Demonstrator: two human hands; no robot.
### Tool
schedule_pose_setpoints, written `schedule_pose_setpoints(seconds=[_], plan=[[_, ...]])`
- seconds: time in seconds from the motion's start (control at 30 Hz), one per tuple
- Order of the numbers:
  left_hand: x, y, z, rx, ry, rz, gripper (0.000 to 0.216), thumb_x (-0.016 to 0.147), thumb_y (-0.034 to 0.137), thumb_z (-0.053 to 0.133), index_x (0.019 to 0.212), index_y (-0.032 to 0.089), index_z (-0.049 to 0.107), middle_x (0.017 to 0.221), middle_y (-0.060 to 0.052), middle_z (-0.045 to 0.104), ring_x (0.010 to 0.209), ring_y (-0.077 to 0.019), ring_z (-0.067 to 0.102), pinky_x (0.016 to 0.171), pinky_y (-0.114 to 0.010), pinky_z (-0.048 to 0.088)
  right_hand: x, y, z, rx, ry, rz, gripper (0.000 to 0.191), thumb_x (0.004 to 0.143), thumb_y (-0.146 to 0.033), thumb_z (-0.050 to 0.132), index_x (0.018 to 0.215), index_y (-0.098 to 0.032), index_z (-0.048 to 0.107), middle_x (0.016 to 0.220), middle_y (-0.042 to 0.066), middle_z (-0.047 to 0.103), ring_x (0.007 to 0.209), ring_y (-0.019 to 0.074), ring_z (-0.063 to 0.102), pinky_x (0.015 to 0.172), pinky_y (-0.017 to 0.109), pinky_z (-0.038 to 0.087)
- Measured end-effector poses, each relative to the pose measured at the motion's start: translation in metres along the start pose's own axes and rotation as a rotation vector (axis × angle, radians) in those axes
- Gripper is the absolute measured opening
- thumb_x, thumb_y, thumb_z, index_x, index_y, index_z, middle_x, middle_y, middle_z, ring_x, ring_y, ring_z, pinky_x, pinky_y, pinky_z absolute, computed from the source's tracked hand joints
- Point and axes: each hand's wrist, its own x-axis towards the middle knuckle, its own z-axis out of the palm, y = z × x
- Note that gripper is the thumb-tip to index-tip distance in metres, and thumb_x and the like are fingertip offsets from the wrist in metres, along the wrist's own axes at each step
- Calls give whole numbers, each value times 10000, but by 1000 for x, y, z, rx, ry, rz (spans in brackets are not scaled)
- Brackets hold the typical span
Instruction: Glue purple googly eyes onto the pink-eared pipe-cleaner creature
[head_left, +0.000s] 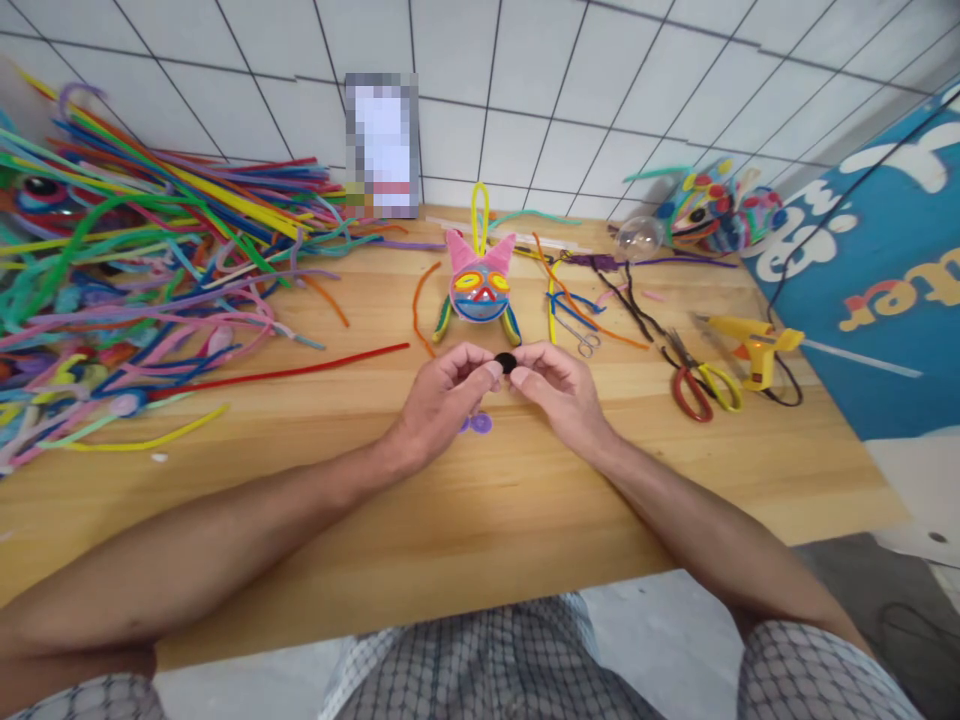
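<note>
Your left hand [442,395] and right hand [561,392] pinch the black disc [505,363] between their fingertips, well in from the near edge of the surface [465,540]; purple coils [481,423] lie just beside your left hand, nearer that edge.

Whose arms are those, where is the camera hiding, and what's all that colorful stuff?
There's no robot here, just a person using two bare hands. The camera sits on that person's head, looking forward and down, so you see almost what they see. The left hand and right hand share a fingertip grip on a small black disc. Purple discs lie below them on the wooden table. Just beyond is a figure with pink ears. Fuzzy stems are heaped at the left; scissors and a yellow glue gun lie at the right.
</note>
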Motion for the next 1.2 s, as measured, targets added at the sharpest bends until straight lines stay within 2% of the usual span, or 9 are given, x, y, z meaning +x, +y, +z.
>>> schedule_pose_setpoints(seconds=[0.17, 0.3, 0.57, 0.67, 0.8, 0.97, 1.07, 1.2], plan=[[0, 0, 0, 27, -33, -22, 301, 848, 450, 794, 822, 210, 616, 676, 50, 569, 507, -70, 456, 440, -190, 546, 4, 0, -5, -19, 24, 23, 291, 873, -499, 848, 954, -233, 763, 806, -5, 715, 717, 143, 615, 705, 302, 537], [2, 1, -1, 4, -28, -33, 300, 863, 459, 775, 813, 206, 623, 637, 50, 561, 477, -70, 449, 406, -178, 475, 5, 4, -5, 27, -22, 68, 323, 873, -515, 854, 965, -228, 740, 743, -25, 678, 661, 128, 590, 641, 283, 508], [5, 0, -2, -13, -16, -20, 263, 879, 408, 757, 792, 196, 628, 612, 47, 569, 461, -64, 457, 399, -167, 400, 5, 3, -3, 72, -51, 46, 303, 863, -422, 864, 1050, -237, 715, 803, -34, 681, 705, 122, 597, 693, 284, 527], [4, -1, -1, -32, -21, -27, 278, 857, 434, 798, 859, 197, 652, 646, 52, 594, 465, -59, 457, 408, -172, 430, 4, 8, 0, 54, -48, 16, 312, 861, -429, 865, 1049, -241, 702, 824, -26, 688, 743, 136, 610, 733, 303, 541], [5, -2, -3, -35, -37, -57, 349, 801, 471, 859, 920, 200, 673, 627, 81, 552, 466, -62, 435, 451, -216, 525, 1, 11, 2, -11, -18, -18, 268, 881, -389, 824, 1066, -243, 697, 841, -21, 684, 765, 143, 618, 738, 306, 535], [6, 4, -7, 55, -30, -58, 300, 824, 432, 819, 845, 201, 629, 617, 80, 517, 489, -65, 453, 436, -192, 480, 3, 2, -8, -180, 26, -122, 161, 878, -247, 694, 1034, -239, 736, 876, -8, 695, 809, 156, 640, 756, 312, 530], [6, 6, -7, 99, -108, -120, 281, 809, 405, 795, 853, 199, 609, 671, 74, 549, 510, -76, 545, 444, -196, 512, 6, -3, -17, -343, 38, -243, 213, 860, -168, 612, 1001, -235, 757, 846, -6, 690, 783, 162, 631, 724, 310, 502], [7, 3, -7, 151, -163, -100, 249, 821, 377, 768, 870, 197, 603, 660, 71, 558, 544, -99, 631, 427, -167, 470, 7, -3, -23, -556, -41, -418, 291, 873, -100, 562, 1016, -239, 774, 809, -7, 660, 747, 167, 608, 693, 312, 476]])
